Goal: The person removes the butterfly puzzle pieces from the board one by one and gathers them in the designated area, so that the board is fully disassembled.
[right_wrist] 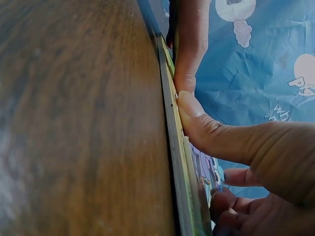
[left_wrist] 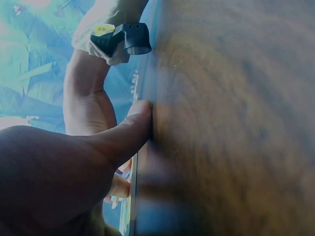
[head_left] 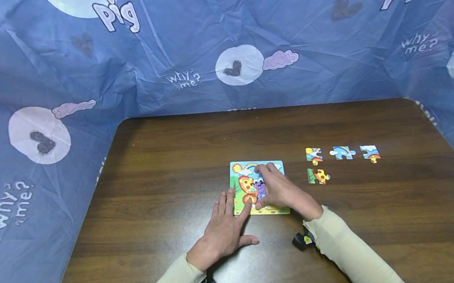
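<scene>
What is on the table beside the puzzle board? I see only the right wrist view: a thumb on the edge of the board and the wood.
Observer: Four loose puzzle pieces lie on the table to the right of the puzzle board, apart from it.
Operator: Where is the left hand?
Observer: The left hand rests flat at the board's left lower corner, one finger on the board.
Operator: And the right hand, from above?
Observer: The right hand lies on the board's right half, fingers bent over the picture.
</scene>
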Demonstrator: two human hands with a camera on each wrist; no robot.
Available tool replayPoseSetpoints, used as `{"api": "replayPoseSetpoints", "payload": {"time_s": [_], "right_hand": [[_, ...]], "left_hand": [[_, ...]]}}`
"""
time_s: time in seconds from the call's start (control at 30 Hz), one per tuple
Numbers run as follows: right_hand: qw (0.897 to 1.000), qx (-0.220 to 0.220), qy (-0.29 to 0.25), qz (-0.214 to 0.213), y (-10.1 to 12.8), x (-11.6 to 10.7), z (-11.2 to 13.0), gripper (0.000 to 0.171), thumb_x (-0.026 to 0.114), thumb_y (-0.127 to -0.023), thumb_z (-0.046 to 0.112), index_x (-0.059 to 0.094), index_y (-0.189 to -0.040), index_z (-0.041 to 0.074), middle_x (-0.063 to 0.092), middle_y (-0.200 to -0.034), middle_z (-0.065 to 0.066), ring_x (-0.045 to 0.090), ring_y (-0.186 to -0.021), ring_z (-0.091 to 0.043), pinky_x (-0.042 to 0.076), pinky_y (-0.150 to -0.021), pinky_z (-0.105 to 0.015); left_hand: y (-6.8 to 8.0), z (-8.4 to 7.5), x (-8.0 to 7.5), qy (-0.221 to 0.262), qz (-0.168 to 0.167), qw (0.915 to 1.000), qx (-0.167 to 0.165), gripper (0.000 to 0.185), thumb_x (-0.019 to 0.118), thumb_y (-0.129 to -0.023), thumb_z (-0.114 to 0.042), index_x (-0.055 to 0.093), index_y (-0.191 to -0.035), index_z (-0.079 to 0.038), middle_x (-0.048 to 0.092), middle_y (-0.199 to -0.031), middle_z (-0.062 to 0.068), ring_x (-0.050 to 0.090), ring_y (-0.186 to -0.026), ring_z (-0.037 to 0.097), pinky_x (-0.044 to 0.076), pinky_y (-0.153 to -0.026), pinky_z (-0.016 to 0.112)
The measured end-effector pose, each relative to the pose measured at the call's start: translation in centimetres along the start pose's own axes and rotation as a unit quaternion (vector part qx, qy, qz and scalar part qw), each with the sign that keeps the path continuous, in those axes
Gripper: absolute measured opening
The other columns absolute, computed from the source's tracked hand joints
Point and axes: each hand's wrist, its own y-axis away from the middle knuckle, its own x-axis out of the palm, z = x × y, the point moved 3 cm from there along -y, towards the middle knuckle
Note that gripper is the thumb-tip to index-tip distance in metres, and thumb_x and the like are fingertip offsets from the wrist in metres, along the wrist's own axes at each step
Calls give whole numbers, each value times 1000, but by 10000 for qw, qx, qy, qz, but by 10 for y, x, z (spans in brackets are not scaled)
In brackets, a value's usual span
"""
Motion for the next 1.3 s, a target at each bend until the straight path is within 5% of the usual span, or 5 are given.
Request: {"api": "replayPoseSetpoints", "payload": {"time_s": [0.37, 0.67, 1.3], "right_hand": [[9998, -139, -166, -23, 2, -1, -6, 97, 96, -59, 28, 47, -140, 5, 54, -128, -20, 60, -110, -34, 53, -99, -52], [9971, -709, -264, -128, 4, -7, -4, 83, 92, -65, 14, 50, -136, 2, 56, -114, -14, 54, -86, -16, 49, -76, -31], [9877, -1126, 1037, -333, 2, -16, 1, 69, 88, -75, 24, 59, -134, 3, 65, -116, -13, 65, -94, -22, 58, -84, -41]], "left_hand": [[0, 1, 0, -1, 11, 10000, 8, 89, 63, -84, -67, 38, -155, -18, 18, -160, 38, 26, -148, 54, 34, -118, 59], [1, 1, 0, 46, -47, 10000, 57, 91, 65, -83, -66, 38, -154, -17, 20, -159, 39, 27, -147, 55, 35, -117, 61], [-1, 2, 1, -110, -29, 9999, 65, 92, 62, -84, -68, 36, -155, -18, 20, -159, 38, 27, -147, 54, 35, -117, 59]]}}
